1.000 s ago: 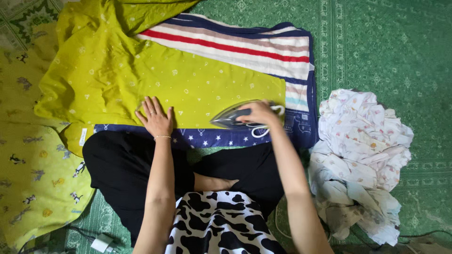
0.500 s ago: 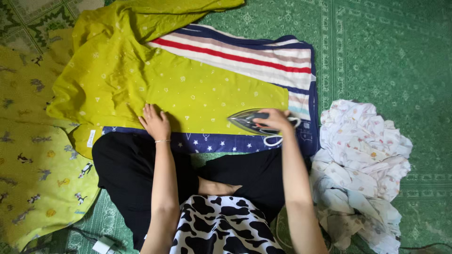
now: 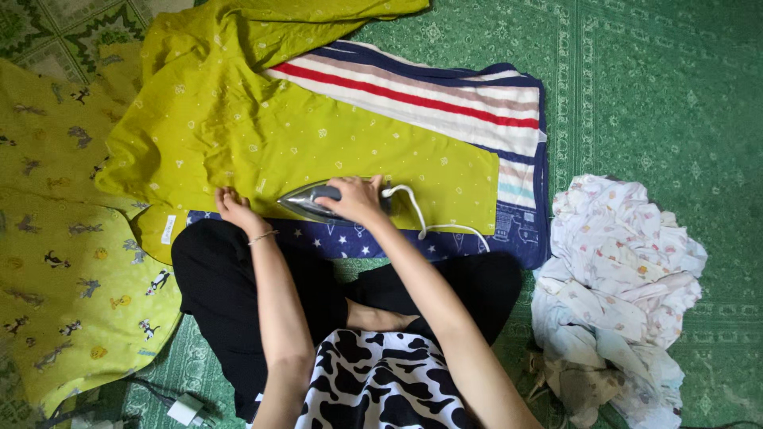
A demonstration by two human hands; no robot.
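A lime-green garment (image 3: 318, 135) with small white prints lies spread over a folded striped and starred blanket (image 3: 445, 87) on the floor. My right hand (image 3: 354, 199) grips the handle of a grey clothes iron (image 3: 306, 202), which rests on the garment's near edge with its tip pointing left. The iron's white cord (image 3: 429, 226) trails to the right. My left hand (image 3: 230, 206) presses on the garment's near edge just left of the iron's tip, fingers together on the cloth.
A crumpled pile of white printed cloth (image 3: 616, 278) lies at the right. Yellow cartoon-print fabric (image 3: 63, 262) covers the left. A green patterned mat (image 3: 660, 87) lies underneath. A white plug adapter (image 3: 187, 409) sits at the bottom left. My crossed legs in black trousers (image 3: 230, 294) are in front.
My right hand slid the iron leftward along the garment's near edge, from the right end to near my left hand. My left hand shifted slightly left.
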